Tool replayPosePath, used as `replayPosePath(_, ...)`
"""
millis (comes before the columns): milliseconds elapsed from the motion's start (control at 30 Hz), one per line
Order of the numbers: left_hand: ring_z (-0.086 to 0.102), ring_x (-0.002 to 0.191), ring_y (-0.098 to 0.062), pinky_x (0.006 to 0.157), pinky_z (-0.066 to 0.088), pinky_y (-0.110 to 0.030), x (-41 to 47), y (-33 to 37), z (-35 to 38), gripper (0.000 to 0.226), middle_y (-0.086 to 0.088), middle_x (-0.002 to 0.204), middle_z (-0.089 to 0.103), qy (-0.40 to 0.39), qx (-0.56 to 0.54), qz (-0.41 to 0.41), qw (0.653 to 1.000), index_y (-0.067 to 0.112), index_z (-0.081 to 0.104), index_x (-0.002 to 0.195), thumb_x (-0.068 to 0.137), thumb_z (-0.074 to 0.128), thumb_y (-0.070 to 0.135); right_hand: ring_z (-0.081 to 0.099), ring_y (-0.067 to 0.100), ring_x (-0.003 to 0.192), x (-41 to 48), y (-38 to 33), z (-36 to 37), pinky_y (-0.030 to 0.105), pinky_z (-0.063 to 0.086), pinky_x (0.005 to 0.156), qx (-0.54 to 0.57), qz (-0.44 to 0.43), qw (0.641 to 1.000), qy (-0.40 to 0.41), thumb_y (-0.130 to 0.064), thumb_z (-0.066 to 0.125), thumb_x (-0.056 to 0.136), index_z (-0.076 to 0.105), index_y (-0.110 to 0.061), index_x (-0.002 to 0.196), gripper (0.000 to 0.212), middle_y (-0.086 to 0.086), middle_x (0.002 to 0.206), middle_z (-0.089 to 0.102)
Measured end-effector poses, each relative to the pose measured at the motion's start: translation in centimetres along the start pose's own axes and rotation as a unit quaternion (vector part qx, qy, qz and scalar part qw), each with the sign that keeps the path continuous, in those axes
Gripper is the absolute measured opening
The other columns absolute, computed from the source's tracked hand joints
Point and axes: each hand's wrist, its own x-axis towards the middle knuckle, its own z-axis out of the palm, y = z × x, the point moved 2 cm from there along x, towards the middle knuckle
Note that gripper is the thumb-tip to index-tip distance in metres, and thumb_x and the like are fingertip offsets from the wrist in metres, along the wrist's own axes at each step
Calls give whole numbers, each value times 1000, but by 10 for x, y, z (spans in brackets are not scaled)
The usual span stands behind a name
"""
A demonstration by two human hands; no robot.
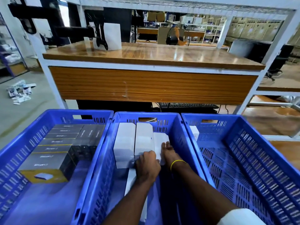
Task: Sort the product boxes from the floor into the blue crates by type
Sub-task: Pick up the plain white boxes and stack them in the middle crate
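Three blue crates stand side by side in front of me. The left crate [100, 135] holds several dark grey boxes [53, 148] in rows. The middle crate [177, 135] holds several white boxes [142, 138] standing on end. Both hands are inside it on one white box [158, 143] at the right of the row. My left hand [146, 164] curls its fingers over the box's near end. My right hand [168, 151], with a yellow band at the wrist, lies with straight fingers along the box's right side. The right crate [227, 138] has one white box [194, 131] in its far left corner.
A wooden workbench [146, 54] on a white metal frame stands right behind the crates, its brown panel close above their far rims. A keyboard [188, 105] lies underneath. Loose packets [20, 90] are scattered on the grey floor at far left. Shelving stands to the right.
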Motion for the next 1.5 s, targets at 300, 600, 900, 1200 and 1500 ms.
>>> replayPosePath(300, 63, 107, -28, 82, 49, -36, 4, -4, 5, 23, -6, 110, 68, 15, 25, -8, 1000, 16, 65, 102, 95, 55, 36, -2, 40, 150, 22, 7, 0, 46, 19, 120, -28, -12, 999, -17, -9, 66, 89, -6, -4, 155, 98, 23, 161, -14)
replayPosePath(600, 65, 99, -33, 77, 53, -38, -3, -26, -1, 17, -11, 102, 67, -25, 27, 21, 999, 14, 63, 93, 83, 57, 27, 0, 43, 149, 9, -1, -14, 48, 22, 118, -28, 5, 1000, 3, -4, 62, 88, -9, -5, 154, 98, 23, 160, -16)
replayPosePath(900, 59, 110, -33, 81, 47, -34, -24, -77, -26, 28, -9, 118, 61, -58, 5, -106, 993, 13, 59, 109, 81, 59, 19, 50, 34, 128, -67, -36, 16, 39, 47, 98, -16, 22, 999, -46, -9, 68, 83, 39, 7, 139, 66, 22, 139, 44)
replayPosePath(1200, 74, 91, -30, 83, 61, -42, -51, -80, -25, 28, -18, 99, 72, -365, -56, -176, 912, -3, 64, 93, 78, 73, 20, 54, 19, 57, -125, -87, 33, 29, 53, 55, 116, 59, 961, -244, -20, 91, 63, 65, -9, 94, 41, 2, 74, 55)
replayPosePath(1500, 71, 58, -26, 61, 62, -35, -49, -29, -73, 41, -18, 73, 74, -385, -151, -19, 910, -9, 67, 96, 73, 86, 19, 63, 23, 111, -177, -49, -15, 29, 52, 91, 20, 96, 982, -162, -45, 96, 44, 29, 3, 144, 129, 9, 127, 63)
